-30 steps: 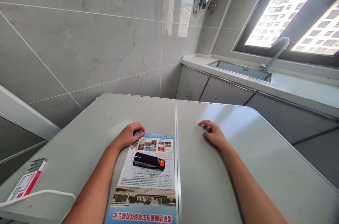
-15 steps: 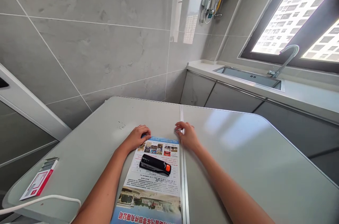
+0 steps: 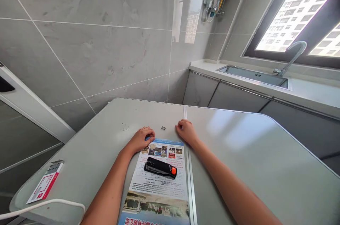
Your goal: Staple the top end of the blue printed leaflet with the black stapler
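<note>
My left hand (image 3: 144, 138) rests at the top left corner of a printed leaflet (image 3: 156, 189), its fingers bent in; whether they pinch anything there is hidden. My right hand (image 3: 186, 131) lies beyond the leaflet's top right corner, over the table's metal seam. Its fingers are curled closed, with nothing showing in them. Between the hands, just past the leaflet, a short strip of staples (image 3: 163, 128) lies on the table. A black stapler (image 3: 160, 167) with an orange end rests on the leaflet, untouched by either hand.
The grey table (image 3: 239, 161) has several tiny loose bits (image 3: 125, 127) left of my left hand. A red and white packet (image 3: 46, 184) and a white cable (image 3: 50, 202) are at the near left. Beyond stand a tiled wall and a counter with a sink (image 3: 255, 75).
A staple strip now shows on the table between the hands. My right hand's fingers have gone from a loose pinch to a curl. The left hand stays by the leaflet; the view has shifted slightly.
</note>
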Demonstrator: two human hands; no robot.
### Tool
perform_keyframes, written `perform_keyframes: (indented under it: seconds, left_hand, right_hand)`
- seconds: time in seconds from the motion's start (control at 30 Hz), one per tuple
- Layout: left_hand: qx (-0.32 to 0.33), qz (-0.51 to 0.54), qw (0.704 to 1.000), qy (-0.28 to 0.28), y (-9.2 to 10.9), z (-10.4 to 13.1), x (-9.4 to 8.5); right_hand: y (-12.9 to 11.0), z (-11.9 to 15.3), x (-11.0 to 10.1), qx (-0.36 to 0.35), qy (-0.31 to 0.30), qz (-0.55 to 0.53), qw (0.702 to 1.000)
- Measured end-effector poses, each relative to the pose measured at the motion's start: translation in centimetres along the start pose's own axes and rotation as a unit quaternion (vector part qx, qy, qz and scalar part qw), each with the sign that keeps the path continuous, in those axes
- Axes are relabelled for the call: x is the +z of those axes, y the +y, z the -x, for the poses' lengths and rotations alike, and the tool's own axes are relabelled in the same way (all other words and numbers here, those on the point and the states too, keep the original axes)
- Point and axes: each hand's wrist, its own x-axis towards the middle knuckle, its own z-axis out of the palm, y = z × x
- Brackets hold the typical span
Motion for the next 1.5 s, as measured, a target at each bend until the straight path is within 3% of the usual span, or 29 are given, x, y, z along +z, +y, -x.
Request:
perform_keyframes:
  seconds: [0.17, 0.23, 0.37, 0.57, 0.83, 0.97, 1.07, 1.2, 1.3, 1.4, 1.5]
  left_hand:
    - [-0.001, 0.002, 1.0, -0.001, 0.3, 0.0, -0.1]
    - [0.001, 0.001, 1.0, 0.001, 0.3, 0.0, -0.1]
    - [0.0, -0.009, 1.0, -0.002, 0.2, 0.0, -0.2]
    - [0.026, -0.05, 0.998, -0.016, 1.0, -0.1, -0.1]
    - [0.055, -0.067, 0.995, -0.049, 3.3, -1.4, 2.0]
    - [0.048, -0.068, 0.995, -0.057, 3.2, -1.5, 2.2]
    - [0.047, -0.061, 0.995, -0.061, 3.2, -1.4, 2.0]
    - [0.045, -0.057, 0.995, -0.066, 3.2, -1.3, 1.9]
    - [0.043, -0.057, 0.995, -0.065, 3.2, -1.2, 1.8]
    - [0.042, -0.053, 0.996, -0.065, 3.1, -1.1, 1.8]
    - [0.041, -0.052, 0.996, -0.067, 3.2, -1.1, 1.7]
  right_hand:
    - [8.9, 5.2, -7.7, 0.082, 0.037, 0.098, 0.991]
    - [12.8, 7.6, -10.5, 0.145, 0.06, 0.182, 0.971]
    - [18.0, 11.3, -13.6, 0.202, 0.096, 0.211, 0.952]
    - [18.5, 11.8, -13.9, 0.173, 0.094, 0.175, 0.965]
    - [18.4, 11.7, -13.8, 0.173, 0.099, 0.176, 0.964]
    - [16.4, 11.2, -13.5, 0.143, 0.1, 0.106, 0.979]
    - [12.1, 10.7, -12.1, 0.097, 0.078, 0.017, 0.992]
    - [4.0, 11.5, -9.0, 0.019, -0.039, -0.105, 0.994]
    - [-1.0, 12.8, -7.1, -0.045, -0.16, -0.174, 0.971]
    - [-3.6, 13.9, -6.5, -0.074, -0.231, -0.199, 0.949]
    - [-4.3, 14.4, -6.9, -0.1, -0.273, -0.204, 0.935]
